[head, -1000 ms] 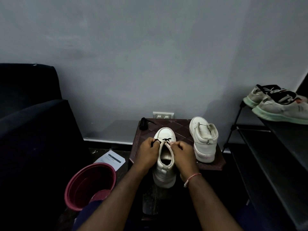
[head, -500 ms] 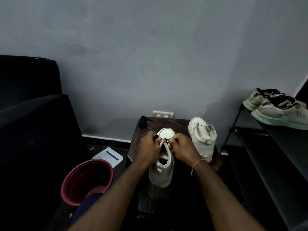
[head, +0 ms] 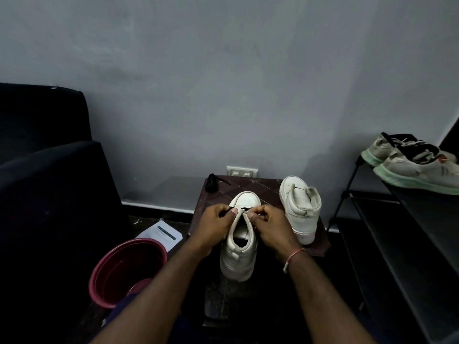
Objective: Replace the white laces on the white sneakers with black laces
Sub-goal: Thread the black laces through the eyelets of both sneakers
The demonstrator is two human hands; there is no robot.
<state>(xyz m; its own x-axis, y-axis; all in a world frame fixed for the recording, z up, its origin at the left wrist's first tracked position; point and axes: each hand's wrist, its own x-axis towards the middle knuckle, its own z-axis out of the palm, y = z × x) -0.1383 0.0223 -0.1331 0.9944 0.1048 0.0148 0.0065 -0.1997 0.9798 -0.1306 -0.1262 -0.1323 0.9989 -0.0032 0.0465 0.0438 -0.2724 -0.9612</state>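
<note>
A white sneaker (head: 239, 254) stands heel toward me on a small dark brown table (head: 250, 186). A short stretch of black lace (head: 244, 209) crosses its lowest eyelets near the toe. My left hand (head: 214, 225) pinches the lace at the shoe's left side. My right hand (head: 270, 225) pinches it at the right side, fingers curled. The second white sneaker (head: 299, 207) stands to the right on the same table, with no lace visible. A bundled black lace (head: 211, 182) lies at the table's back left corner.
A maroon bucket (head: 126, 269) sits on the floor at the left, with a sheet of paper (head: 161, 234) behind it. A dark sofa (head: 49, 182) fills the left. A black shoe rack (head: 397, 232) at the right holds grey sneakers (head: 412, 165). A wall socket (head: 242, 171) is behind the table.
Both hands stayed pinched at the front eyelets, shifting slightly over the shoe. The head view moved a little.
</note>
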